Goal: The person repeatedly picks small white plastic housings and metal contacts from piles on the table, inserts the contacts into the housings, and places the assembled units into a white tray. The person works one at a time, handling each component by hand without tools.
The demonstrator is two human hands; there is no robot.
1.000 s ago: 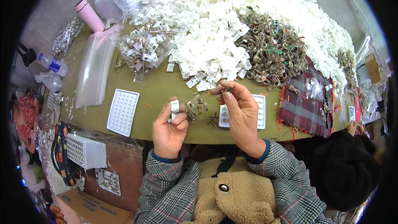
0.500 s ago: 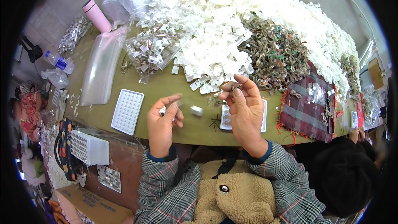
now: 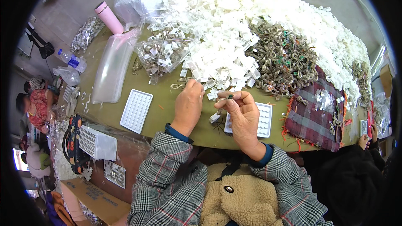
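My left hand (image 3: 188,105) is closed, its fingertips pressed together at the front edge of a heap of small white plastic pieces (image 3: 226,50). What those fingers hold, if anything, is hidden. Beside them lies a loop of tan cord (image 3: 178,86). To its right my right hand (image 3: 243,121) pinches a small dark-green piece (image 3: 230,96) between thumb and forefinger. Just below those fingertips is a single white piece (image 3: 215,118); whether it hangs or lies on the table I cannot tell. A white dimpled tray (image 3: 264,120) is partly covered by my right hand.
Another white tray (image 3: 136,111) lies left of my hands. Coiled tan cords (image 3: 284,58) are heaped behind, beside a plaid cloth (image 3: 312,109). Clear plastic sleeves (image 3: 111,69), a pink flask (image 3: 109,19) and stacked trays (image 3: 98,142) stand left. A person (image 3: 347,175) sits at right.
My left hand has moved up and right to the heap's edge, its fingers drawn together. My right hand has lowered slightly. The white piece between them has shifted right. The view has shifted slightly.
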